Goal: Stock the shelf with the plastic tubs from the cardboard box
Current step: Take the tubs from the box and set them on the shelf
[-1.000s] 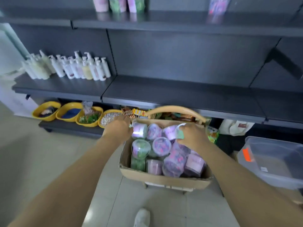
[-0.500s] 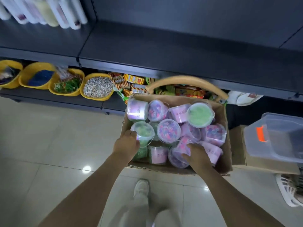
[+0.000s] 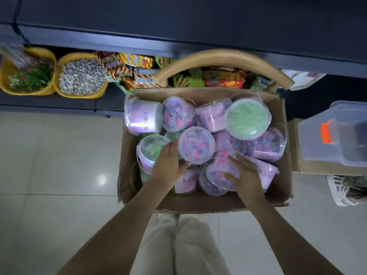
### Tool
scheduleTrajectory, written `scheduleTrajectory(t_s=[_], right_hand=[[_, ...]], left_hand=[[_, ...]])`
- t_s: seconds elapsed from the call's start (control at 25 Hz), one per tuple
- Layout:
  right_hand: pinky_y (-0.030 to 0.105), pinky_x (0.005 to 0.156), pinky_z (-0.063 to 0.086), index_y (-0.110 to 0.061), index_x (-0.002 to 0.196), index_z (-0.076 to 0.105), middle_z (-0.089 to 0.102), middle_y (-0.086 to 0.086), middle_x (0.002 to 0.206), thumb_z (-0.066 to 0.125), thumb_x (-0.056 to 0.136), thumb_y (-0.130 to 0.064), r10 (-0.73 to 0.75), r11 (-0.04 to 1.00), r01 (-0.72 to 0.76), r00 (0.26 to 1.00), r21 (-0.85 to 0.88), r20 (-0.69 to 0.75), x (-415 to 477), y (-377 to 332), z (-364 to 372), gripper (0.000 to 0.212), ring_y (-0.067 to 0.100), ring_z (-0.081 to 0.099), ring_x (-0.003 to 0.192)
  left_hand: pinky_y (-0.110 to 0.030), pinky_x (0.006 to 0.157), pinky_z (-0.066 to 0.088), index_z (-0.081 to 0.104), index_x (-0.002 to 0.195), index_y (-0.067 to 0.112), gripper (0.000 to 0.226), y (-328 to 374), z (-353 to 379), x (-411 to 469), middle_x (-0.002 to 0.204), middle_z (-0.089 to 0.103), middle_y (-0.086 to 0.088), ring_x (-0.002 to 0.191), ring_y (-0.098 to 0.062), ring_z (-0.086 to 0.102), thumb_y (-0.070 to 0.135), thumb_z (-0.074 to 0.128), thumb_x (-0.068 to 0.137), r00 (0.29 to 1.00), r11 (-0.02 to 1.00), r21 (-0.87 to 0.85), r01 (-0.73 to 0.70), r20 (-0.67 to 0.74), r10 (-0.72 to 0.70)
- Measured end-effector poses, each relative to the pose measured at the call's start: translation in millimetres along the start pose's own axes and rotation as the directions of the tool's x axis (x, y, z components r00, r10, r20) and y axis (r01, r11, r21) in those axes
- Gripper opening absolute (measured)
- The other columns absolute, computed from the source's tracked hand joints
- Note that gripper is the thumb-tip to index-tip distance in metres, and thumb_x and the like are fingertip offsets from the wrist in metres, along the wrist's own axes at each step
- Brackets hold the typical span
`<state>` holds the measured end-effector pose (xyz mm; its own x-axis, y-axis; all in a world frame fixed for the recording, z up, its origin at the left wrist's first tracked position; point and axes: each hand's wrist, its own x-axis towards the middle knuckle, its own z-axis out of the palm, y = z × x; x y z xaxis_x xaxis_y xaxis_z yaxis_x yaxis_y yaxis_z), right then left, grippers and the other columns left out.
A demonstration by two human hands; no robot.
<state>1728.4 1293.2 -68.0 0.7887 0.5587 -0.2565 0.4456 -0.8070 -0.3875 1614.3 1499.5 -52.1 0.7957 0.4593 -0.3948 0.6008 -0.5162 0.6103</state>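
An open cardboard box (image 3: 198, 205) in front of me holds several clear plastic tubs with purple, multicoloured or green contents. My left hand (image 3: 168, 165) grips a lidded tub of pink and purple pieces (image 3: 196, 144) near the box's middle, fingers along its left side and thumb under it. My right hand (image 3: 244, 173) is spread over a tub lying on its side (image 3: 218, 173) at the near right, with thumb and fingers curled around it. A green-filled tub (image 3: 248, 118) lies on top at the far right. The dark shelf (image 3: 178, 20) runs across the top of the view.
The box rests on a seat with a curved wooden back (image 3: 222, 58). Yellow bowls (image 3: 81, 76) and snack packets (image 3: 135, 62) fill the lowest shelf. A clear storage bin (image 3: 337, 135) on another box stands to the right, with a white basket (image 3: 345, 191) below it. Pale floor tiles lie to the left.
The view has tilted down onto the box. Both hands came from the box's far side to its near half, and each has closed on a tub.
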Motion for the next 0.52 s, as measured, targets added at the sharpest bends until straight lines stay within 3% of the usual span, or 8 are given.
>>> scheduleTrajectory(t_s=[0.08,0.16,0.24,0.32,0.4,0.52], right_hand=[[0.028,0.102,0.039,-0.012,0.123,0.063,0.059,0.006,0.130,0.079,0.073,-0.023,0.070,0.987,-0.074,0.997,0.140,0.033,2.2,-4.5,-10.0,0.053,0.024,0.055,0.117],[0.015,0.093,0.034,-0.013,0.118,0.065,0.064,-0.004,0.110,0.071,0.082,-0.026,0.220,0.933,-0.234,0.972,0.274,0.081,0.5,-8.0,-18.3,0.039,0.015,0.057,0.106],[0.027,0.090,0.045,-0.005,0.104,0.068,0.067,0.004,0.089,0.060,0.091,-0.024,0.437,0.716,-0.468,0.879,0.518,0.190,1.2,-9.3,-21.7,0.025,0.025,0.062,0.097],[0.040,0.087,0.053,-0.001,0.093,0.069,0.070,0.008,0.084,0.054,0.095,-0.024,0.553,0.529,-0.553,0.800,0.644,0.232,2.6,-4.6,-21.1,0.027,0.031,0.066,0.090],[0.041,0.091,0.051,-0.009,0.090,0.069,0.072,0.006,0.089,0.055,0.093,-0.028,0.557,0.573,-0.568,0.799,0.592,0.228,1.7,-3.5,-19.3,0.024,0.025,0.066,0.089],[0.017,0.080,0.046,-0.018,0.108,0.064,0.062,-0.007,0.098,0.062,0.088,-0.025,0.438,0.662,-0.536,0.844,0.524,0.309,-7.9,-7.1,-21.7,0.021,0.009,0.056,0.091]], left_hand=[[-0.031,0.116,0.023,0.019,0.147,0.009,0.091,-6.0,10.4,15.1,0.150,0.030,-0.009,0.141,-0.022,0.025,0.042,0.069,0.078,1.000,0.999,0.053,-0.004,0.008,0.004],[-0.037,0.118,0.024,0.011,0.149,0.011,0.104,-8.9,15.8,28.1,0.154,0.023,-0.008,0.144,-0.022,0.021,0.046,0.073,0.073,0.998,0.994,0.105,-0.008,0.066,0.001],[-0.039,0.118,0.024,0.001,0.150,0.013,0.113,-9.2,17.2,38.2,0.157,0.012,-0.008,0.146,-0.023,0.015,0.046,0.075,0.071,0.993,0.985,0.167,-0.030,0.115,0.011],[-0.039,0.116,0.028,-0.003,0.149,0.015,0.117,-8.2,18.4,44.4,0.156,0.007,-0.010,0.146,-0.025,0.013,0.045,0.076,0.070,0.992,0.980,0.195,-0.042,0.124,0.018],[-0.039,0.113,0.033,-0.001,0.149,0.016,0.118,-8.3,19.3,46.3,0.154,0.009,-0.011,0.144,-0.025,0.018,0.044,0.078,0.067,0.994,0.984,0.173,-0.036,0.109,0.018],[-0.033,0.113,0.029,0.008,0.149,0.016,0.116,-6.8,19.2,44.9,0.152,0.015,-0.010,0.143,-0.022,0.021,0.041,0.082,0.064,0.996,0.996,0.086,-0.037,0.081,0.030]])
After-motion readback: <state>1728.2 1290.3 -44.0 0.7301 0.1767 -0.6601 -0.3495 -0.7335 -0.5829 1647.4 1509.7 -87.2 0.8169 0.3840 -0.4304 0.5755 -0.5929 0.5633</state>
